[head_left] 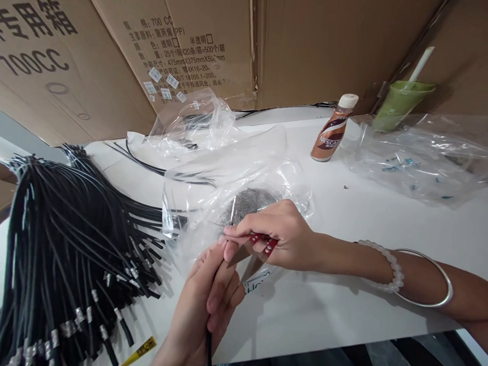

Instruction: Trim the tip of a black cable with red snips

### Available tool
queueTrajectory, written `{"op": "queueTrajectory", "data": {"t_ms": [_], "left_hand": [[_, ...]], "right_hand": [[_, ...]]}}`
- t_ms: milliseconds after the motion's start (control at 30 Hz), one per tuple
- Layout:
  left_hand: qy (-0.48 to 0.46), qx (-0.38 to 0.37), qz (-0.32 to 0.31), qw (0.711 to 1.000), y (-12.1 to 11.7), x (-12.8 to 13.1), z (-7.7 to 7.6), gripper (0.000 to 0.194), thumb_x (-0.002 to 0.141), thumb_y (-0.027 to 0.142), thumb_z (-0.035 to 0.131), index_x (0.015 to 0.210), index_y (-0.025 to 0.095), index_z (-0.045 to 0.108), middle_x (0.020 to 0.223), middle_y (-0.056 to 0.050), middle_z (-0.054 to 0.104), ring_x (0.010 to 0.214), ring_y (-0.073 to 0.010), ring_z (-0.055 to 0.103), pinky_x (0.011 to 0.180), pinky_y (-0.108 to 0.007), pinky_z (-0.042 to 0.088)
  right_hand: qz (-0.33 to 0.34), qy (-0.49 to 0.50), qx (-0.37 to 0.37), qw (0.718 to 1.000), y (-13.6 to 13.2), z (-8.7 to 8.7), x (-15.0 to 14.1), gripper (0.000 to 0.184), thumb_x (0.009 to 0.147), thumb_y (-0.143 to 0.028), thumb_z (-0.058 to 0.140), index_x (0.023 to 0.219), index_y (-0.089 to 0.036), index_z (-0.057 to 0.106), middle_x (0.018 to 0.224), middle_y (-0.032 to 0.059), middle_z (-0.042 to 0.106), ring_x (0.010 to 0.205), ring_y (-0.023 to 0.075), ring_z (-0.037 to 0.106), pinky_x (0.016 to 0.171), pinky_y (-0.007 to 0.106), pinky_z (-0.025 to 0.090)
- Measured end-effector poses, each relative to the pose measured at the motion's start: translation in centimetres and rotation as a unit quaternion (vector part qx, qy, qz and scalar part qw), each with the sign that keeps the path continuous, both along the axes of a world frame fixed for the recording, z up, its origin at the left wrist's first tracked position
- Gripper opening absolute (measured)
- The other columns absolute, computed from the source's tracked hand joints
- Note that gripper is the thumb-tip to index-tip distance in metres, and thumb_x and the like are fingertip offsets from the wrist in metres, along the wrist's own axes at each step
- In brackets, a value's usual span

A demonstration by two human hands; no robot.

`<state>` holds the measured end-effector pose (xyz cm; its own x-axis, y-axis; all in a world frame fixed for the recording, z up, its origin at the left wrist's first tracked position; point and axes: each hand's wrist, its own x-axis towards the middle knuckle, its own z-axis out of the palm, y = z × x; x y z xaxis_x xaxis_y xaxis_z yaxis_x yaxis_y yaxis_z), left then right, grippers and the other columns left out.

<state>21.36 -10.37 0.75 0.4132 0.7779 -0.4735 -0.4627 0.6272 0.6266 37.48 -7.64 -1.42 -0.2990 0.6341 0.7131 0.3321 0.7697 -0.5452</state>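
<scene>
My left hand [211, 291] is closed around a black cable [208, 344], whose lower length hangs below the palm. My right hand [278, 235] has a pair of snips [252, 263] tucked in its palm, with red grips and the blades pointing down and left. Its thumb and forefinger pinch together at my left fingertips, where a thin shiny tip [232, 207] sticks up. Just behind the hands, a heap of tiny metal pieces [252, 200] lies on a clear plastic bag [189, 206].
A large bundle of black cables [70, 237] with silvery bands covers the left side. A yellow strip [133, 355] lies in front of it. A Nescafe bottle [330, 134], a green cup [401, 103] and another plastic bag [427, 160] stand right. Cardboard boxes [311, 47] wall the back.
</scene>
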Motion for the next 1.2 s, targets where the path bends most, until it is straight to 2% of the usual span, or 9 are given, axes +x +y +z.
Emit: {"op": "queueTrajectory", "data": {"t_ms": [167,300,367,433,533,733,900,1067,1200], "left_hand": [[0.010,0.003,0.026,1.000,-0.1,-0.3,-0.2,0.029,0.082,0.034,0.067,0.062,0.016,0.055,0.031,0.009,0.030,0.029,-0.0019,0.009,0.033,-0.014,0.019],[-0.008,0.011,0.027,1.000,0.0,-0.4,0.2,0.025,0.080,0.034,0.069,0.067,0.017,0.057,0.032,0.011,0.029,0.030,-0.0019,0.009,0.033,-0.014,0.018],[-0.012,0.012,0.023,1.000,0.1,-0.3,0.5,0.024,0.081,0.030,0.067,0.065,0.017,0.056,0.032,0.011,0.025,0.030,-0.0020,0.006,0.032,-0.015,0.016],[-0.011,0.012,0.018,1.000,0.1,-0.2,0.6,0.024,0.083,0.030,0.064,0.065,0.017,0.055,0.032,0.011,0.024,0.030,-0.0024,0.005,0.032,-0.015,0.015],[0.011,0.011,0.018,1.000,0.0,-0.2,0.5,0.024,0.088,0.030,0.058,0.068,0.017,0.056,0.034,0.010,0.027,0.032,-0.0029,0.006,0.033,-0.014,0.017],[0.057,0.039,-0.015,0.997,-0.2,-0.5,0.1,0.025,0.090,0.025,0.051,0.066,0.017,0.054,0.035,0.009,0.028,0.031,-0.0029,0.009,0.032,-0.012,0.018],[0.064,0.053,-0.016,0.996,-0.2,-0.3,-0.1,0.028,0.091,0.029,0.051,0.066,0.017,0.056,0.034,0.009,0.026,0.032,-0.0029,0.009,0.034,-0.012,0.022],[0.120,0.072,-0.003,0.990,-0.3,0.0,0.2,0.034,0.089,0.039,0.056,0.063,0.017,0.053,0.034,0.009,0.025,0.033,-0.0027,0.013,0.037,-0.012,0.026],[0.188,0.114,0.022,0.975,-0.7,0.1,0.8,0.031,0.083,0.040,0.064,0.063,0.017,0.055,0.036,0.008,0.031,0.034,-0.0035,0.020,0.039,-0.014,0.030]], "right_hand": [[0.050,0.045,0.001,0.998,-0.7,1.6,-0.3,0.008,0.082,-0.013,0.063,0.088,-0.017,0.066,0.068,-0.0047,0.069,0.050,0.0022,0.054,0.048,0.013,0.040],[0.006,0.126,-0.056,0.990,-1.2,3.4,0.0,0.004,0.084,-0.019,0.062,0.087,-0.016,0.064,0.047,-0.0118,0.036,0.036,0.0022,0.027,0.037,0.015,0.029],[-0.025,0.128,-0.110,0.985,-1.0,3.6,0.5,0.010,0.086,-0.019,0.058,0.094,-0.015,0.063,0.047,-0.0121,0.026,0.036,0.0037,0.023,0.037,0.017,0.026],[-0.046,0.078,-0.113,0.989,-0.6,3.4,0.9,0.018,0.084,-0.025,0.063,0.098,-0.014,0.062,0.047,-0.0120,0.031,0.037,0.0042,0.031,0.040,0.018,0.029],[-0.095,-0.022,-0.036,0.995,-0.1,2.8,1.2,0.033,0.074,-0.039,0.074,0.092,-0.014,0.063,0.051,-0.0087,0.052,0.043,0.0047,0.046,0.045,0.018,0.034],[-0.173,-0.115,0.081,0.975,-0.3,2.6,0.7,0.043,0.076,-0.051,0.071,0.096,-0.014,0.065,0.052,-0.0073,0.062,0.040,0.0049,0.048,0.044,0.021,0.032],[-0.191,-0.091,0.082,0.974,-0.4,2.8,0.8,0.035,0.075,-0.042,0.073,0.091,-0.014,0.061,0.056,-0.0078,0.062,0.042,0.0037,0.049,0.041,0.021,0.029],[-0.153,-0.123,0.131,0.972,-0.8,2.9,0.9,0.033,0.078,-0.029,0.071,0.106,-0.016,0.060,0.052,-0.0106,0.057,0.041,0.0039,0.044,0.042,0.020,0.031],[-0.140,-0.164,0.148,0.965,-1.2,2.9,0.7,0.037,0.081,-0.028,0.064,0.114,-0.012,0.060,0.058,-0.0075,0.063,0.045,0.0062,0.047,0.044,0.023,0.034]]}}
